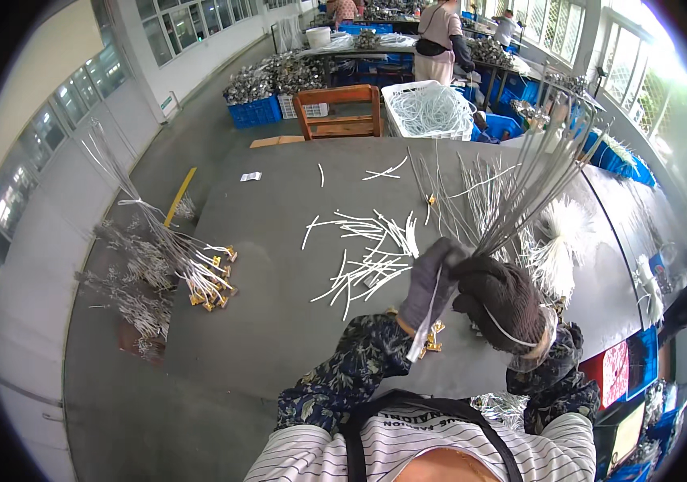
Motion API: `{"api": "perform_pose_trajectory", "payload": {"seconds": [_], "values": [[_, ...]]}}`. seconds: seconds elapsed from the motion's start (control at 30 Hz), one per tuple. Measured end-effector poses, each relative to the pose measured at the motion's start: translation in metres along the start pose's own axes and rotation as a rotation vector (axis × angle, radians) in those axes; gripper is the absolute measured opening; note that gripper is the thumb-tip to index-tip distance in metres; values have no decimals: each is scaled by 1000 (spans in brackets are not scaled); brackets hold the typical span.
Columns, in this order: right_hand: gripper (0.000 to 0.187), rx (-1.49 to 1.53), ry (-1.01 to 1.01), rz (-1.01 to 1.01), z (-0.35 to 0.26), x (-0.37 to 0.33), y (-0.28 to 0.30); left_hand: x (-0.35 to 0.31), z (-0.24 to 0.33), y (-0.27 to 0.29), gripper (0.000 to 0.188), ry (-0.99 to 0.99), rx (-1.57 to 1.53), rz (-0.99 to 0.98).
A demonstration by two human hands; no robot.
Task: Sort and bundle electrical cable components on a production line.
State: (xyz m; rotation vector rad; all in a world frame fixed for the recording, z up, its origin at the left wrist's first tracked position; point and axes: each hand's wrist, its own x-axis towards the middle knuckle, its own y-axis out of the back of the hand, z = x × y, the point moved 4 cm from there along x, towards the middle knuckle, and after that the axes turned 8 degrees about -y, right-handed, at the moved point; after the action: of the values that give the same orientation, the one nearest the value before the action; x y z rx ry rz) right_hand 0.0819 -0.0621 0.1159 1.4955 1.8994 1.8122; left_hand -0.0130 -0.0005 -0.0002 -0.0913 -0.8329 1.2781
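Observation:
In front of me, my left hand (433, 283), in a grey glove, and my right hand (502, 304), in a dark brown glove, close side by side around a bundle of long thin grey wires (524, 189). The wires fan out up and to the right. Brass-coloured end pieces (434, 338) show below my left hand, and a white strip (421, 341) hangs beside them. Another wire bundle (191, 261) with brass-coloured ends lies over the table's left edge. Loose short white tubes (376, 255) are scattered beyond my left hand. The fingertips are partly hidden.
More thin wires (480, 189) and a thick white bundle (559, 245) lie right of centre on the grey table (263, 337). Past its far edge stand a wooden chair (337, 112) and a white basket (430, 112) of coiled tubing. A person (440, 40) stands farther back.

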Motion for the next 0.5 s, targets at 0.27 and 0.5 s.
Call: {"api": "perform_pose_trajectory", "payload": {"seconds": [0.27, 0.5], "values": [[31, -155, -141, 10, 2, 6, 8, -13, 83, -12, 44, -198, 290, -104], [23, 354, -350, -17, 23, -2, 2, 3, 63, 11, 33, -249, 721, -379]]}}
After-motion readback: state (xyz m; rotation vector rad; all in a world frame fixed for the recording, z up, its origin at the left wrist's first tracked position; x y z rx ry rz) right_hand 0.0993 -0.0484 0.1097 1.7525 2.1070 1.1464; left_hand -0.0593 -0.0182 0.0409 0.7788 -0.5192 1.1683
